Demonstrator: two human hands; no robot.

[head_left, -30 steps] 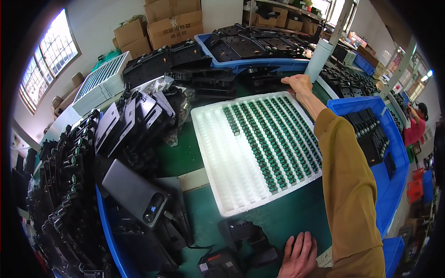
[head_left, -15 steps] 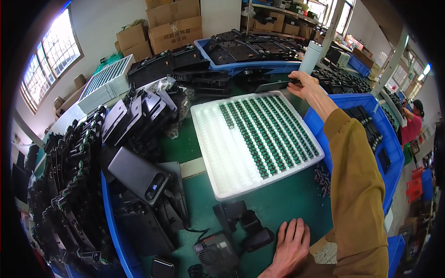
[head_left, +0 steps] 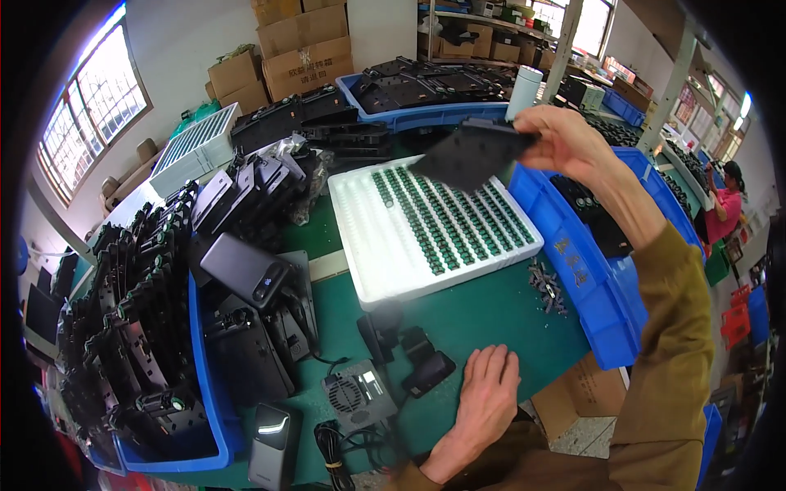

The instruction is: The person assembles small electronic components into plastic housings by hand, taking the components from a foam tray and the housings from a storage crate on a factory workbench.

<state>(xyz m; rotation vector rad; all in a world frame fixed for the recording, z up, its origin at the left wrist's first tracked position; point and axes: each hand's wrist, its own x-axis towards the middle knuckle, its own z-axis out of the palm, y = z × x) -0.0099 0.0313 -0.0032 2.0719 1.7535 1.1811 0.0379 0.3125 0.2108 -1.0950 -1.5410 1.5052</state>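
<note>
Grips a flat black panel (head_left: pixel 465 162) by one edge in the fingers (head_left: pixel 534 123) of the right hand (head_left: pixel 577 147). Holds it, tilted, to the left of those fingers, hiding part of a white tray (head_left: pixel 368 258) of green parts (head_left: pixel 438 241). Rests the left hand (head_left: pixel 489 394) on the worktop (head_left: pixel 544 348) with fingers loosely outstretched. Has a blue bin (head_left: pixel 591 299) below the gripping fingers, a vented device (head_left: pixel 356 397) left of the outstretched ones.

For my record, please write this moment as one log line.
right hand: holds flat black panel | left hand: rests on green tabletop
</note>
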